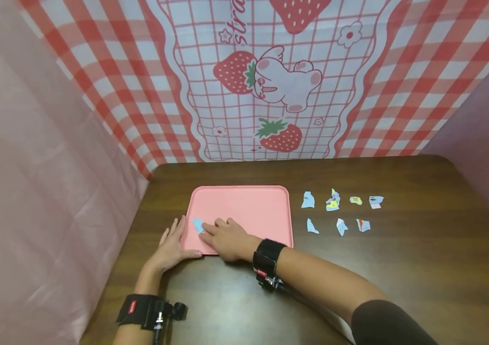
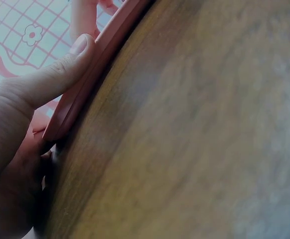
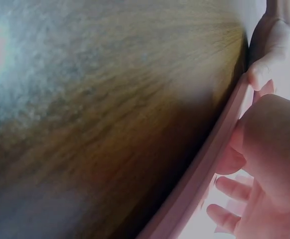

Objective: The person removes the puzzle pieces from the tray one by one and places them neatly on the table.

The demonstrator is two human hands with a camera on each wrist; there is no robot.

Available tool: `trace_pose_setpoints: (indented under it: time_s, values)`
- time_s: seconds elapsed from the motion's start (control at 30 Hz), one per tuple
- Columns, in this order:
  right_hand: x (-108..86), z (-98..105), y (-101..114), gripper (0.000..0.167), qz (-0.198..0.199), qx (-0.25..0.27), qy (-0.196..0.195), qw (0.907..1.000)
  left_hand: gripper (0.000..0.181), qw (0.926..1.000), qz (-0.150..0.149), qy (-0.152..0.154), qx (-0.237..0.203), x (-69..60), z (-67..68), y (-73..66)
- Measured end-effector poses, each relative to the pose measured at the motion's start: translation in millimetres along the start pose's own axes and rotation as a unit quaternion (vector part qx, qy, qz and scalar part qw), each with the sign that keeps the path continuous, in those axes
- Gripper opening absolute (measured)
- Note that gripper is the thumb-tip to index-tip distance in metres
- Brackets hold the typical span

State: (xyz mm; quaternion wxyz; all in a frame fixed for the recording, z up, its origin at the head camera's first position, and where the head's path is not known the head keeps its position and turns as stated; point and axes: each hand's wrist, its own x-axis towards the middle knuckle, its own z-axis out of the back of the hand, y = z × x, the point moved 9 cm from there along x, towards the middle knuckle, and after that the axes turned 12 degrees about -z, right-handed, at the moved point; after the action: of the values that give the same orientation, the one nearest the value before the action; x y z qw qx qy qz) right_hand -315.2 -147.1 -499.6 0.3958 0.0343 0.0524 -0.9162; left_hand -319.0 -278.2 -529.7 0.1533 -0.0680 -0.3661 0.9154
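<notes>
A pink tray point(image 1: 244, 206) lies on the table, and a small light-blue torn paper piece point(image 1: 198, 225) lies in its front left part. My right hand point(image 1: 229, 239) reaches over the tray's front rim, its fingertips touching the right side of that paper piece. In the right wrist view some fingers of the right hand point(image 3: 269, 164) spread loosely above the tray. At the tray's front left corner rests my left hand point(image 1: 173, 247), fingers along the left side and thumb on the front rim. The left wrist view shows that thumb point(image 2: 60, 74) against the pink rim point(image 2: 80, 94).
Right of the tray, several torn paper pieces lie in two rows, among them a yellow-marked piece point(image 1: 333, 201) and a red-striped piece point(image 1: 362, 225). A brown wooden table point(image 1: 421, 268) carries everything. Behind it hangs a strawberry-print cloth point(image 1: 266, 96); a pale curtain point(image 1: 46, 191) hangs at left.
</notes>
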Motion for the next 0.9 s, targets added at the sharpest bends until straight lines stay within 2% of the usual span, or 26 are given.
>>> trace_pose_setpoints:
  time_s: [0.3, 0.6, 0.73, 0.9]
  values:
    - [-9.2, -4, -2, 0.047, -0.001, -0.039, -0.032, 0.9987, 0.125, 1.0, -0.004, -0.005, 0.003, -0.1, -1.9, 1.3]
    - [-31.5, 6, -14, 0.02, -0.036, -0.091, -0.106, 0.9895, 0.126, 0.9999, -0.006, -0.009, 0.005, 3.2, -1.7, -0.4]
    - [-35.5, 10, -20, 0.02, -0.05, -0.11, -0.119, 0.9855, 0.126, 1.0, -0.004, -0.008, 0.003, 3.6, -0.8, -2.1]
    - [-26.7, 11, -29, 0.02, -0.044, -0.107, -0.123, 0.9856, 0.127, 1.0, 0.0, -0.005, 0.001, 2.7, -0.5, -1.2]
